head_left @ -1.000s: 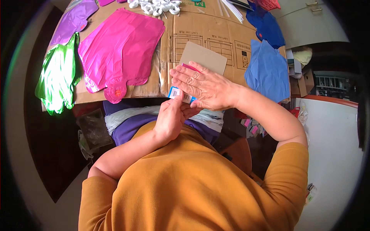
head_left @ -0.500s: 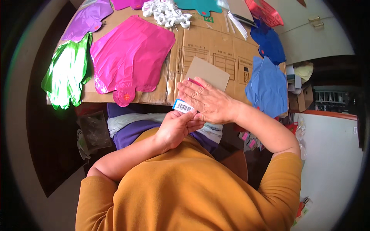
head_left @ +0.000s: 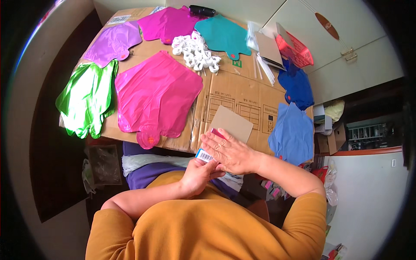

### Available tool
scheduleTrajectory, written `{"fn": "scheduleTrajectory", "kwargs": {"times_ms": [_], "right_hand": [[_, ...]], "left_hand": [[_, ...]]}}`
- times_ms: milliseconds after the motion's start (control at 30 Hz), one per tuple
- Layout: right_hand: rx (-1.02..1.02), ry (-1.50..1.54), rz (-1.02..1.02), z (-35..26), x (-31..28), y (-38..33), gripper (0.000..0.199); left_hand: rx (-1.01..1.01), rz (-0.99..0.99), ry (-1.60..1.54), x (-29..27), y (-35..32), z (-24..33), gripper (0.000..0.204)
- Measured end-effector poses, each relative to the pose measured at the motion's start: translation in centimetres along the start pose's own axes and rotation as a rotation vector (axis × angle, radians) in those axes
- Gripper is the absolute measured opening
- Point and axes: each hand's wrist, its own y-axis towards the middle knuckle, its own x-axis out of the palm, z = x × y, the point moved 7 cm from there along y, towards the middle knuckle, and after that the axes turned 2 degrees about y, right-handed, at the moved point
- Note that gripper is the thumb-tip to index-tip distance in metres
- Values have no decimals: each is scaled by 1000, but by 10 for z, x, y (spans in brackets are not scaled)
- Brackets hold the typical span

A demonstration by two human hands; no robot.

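Note:
Just past the table's near edge, my left hand (head_left: 196,177) pinches a small white, blue-edged piece with a barcode (head_left: 205,156) between thumb and fingers. Over its upper part lies my right hand (head_left: 229,151), palm down with fingers stretched out. A strip of magenta (head_left: 218,133) shows beyond the right fingertips; whether it belongs to the barcoded piece is hidden. Behind that hand a plain brown cardboard rectangle (head_left: 234,123) rests on the table. Nearest on the left is a flat magenta foil balloon (head_left: 158,95), its round tab toward me.
Cardboard sheets (head_left: 203,99) cover the table. Flat foil balloons lie around: green (head_left: 86,97), purple (head_left: 113,42), teal (head_left: 223,34), dark blue (head_left: 297,86), light blue (head_left: 292,134). White ribbon coils (head_left: 195,51), white sticks (head_left: 266,69) and a red basket (head_left: 297,50) are farther back.
The view has tilted up, so the table and hands sit lower and more of the far side shows. Both hands keep nearly the same pose around the barcoded piece.

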Motion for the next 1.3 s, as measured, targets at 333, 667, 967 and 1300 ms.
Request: {"fn": "scheduleTrajectory", "kwargs": {"times_ms": [333,667,967,1300], "right_hand": [[35,8,-48,3,0,2,85],[275,145,540,92,-112,46,21],[293,-219,690,168,-103,76,10],[606,1332,815,88,-96,-31,14]], "left_hand": [[-42,56,25,2,-6,4,18],[-7,98,68,-1,-6,5,16],[-43,45,102,-2,-4,5,17],[-31,-99,163,-10,4,6,17]]}}
